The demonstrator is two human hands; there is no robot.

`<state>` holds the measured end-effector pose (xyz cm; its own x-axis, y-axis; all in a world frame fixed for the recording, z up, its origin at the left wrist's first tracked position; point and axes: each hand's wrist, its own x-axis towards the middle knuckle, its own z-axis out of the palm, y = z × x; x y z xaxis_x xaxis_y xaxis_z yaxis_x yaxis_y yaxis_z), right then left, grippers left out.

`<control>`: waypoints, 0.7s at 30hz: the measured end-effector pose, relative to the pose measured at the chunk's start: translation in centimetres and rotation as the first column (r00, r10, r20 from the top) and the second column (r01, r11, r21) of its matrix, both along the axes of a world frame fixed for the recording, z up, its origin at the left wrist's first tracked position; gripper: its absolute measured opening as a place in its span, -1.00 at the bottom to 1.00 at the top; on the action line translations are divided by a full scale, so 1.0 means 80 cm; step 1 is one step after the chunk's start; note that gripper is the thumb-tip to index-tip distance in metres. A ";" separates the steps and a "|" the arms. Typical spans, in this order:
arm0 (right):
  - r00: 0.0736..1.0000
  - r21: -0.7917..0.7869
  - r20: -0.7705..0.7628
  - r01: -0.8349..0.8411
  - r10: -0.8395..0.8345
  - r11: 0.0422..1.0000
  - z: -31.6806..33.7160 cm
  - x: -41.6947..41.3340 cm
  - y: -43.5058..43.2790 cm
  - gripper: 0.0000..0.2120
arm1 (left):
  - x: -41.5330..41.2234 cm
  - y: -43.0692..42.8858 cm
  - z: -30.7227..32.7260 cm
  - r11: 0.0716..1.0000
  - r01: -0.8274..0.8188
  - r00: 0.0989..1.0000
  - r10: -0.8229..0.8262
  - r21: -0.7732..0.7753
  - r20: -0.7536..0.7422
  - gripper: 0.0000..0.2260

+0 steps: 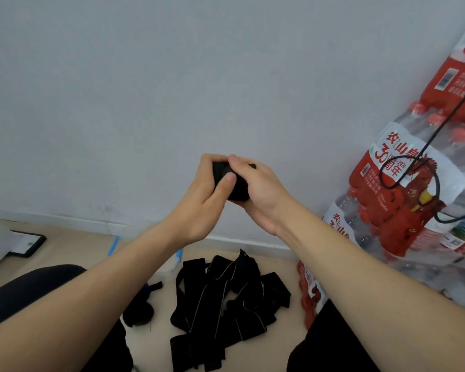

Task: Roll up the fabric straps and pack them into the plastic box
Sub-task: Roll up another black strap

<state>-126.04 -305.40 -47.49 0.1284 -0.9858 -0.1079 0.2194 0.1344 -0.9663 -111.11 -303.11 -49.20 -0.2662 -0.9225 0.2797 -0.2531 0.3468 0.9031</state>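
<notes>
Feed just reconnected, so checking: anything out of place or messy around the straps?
Nothing spilled or damaged. Unrolled straps lie in a tangled heap on the floor, and a black cable hangs loosely across the bottled water packs. The left hand and right hand grip a rolled strap.

Both bare forearms are extending forward, the left hand (203, 200) and right hand (261, 194) meeting in midair, their fingers (211, 160) curling around a rolled black strap (239, 193).

A plain pale grey wall (145, 76) meets a beige floor (65, 251) along a white skirting board (65, 217). At the right, red-labelled packs of bottled water (414, 197) stand stacked against the wall, and a black cable (440, 128) hangs across them.
</notes>
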 end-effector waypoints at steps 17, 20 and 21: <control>-0.304 0.217 -0.952 -0.572 0.041 0.791 -0.066 0.013 0.067 -0.73 | 0.128 0.058 -0.068 0.948 0.103 0.749 -0.273 0.300 0.604 -0.63; -0.485 0.405 -0.864 -0.514 0.133 0.756 -0.106 0.010 0.064 -0.79 | 0.140 0.062 -0.134 0.961 0.041 0.660 -0.232 0.275 0.714 -0.47; -0.487 0.434 -0.856 -0.495 0.174 0.753 -0.123 0.009 0.062 -0.79 | 0.144 0.064 -0.160 0.955 0.013 0.669 -0.229 0.296 0.707 -0.41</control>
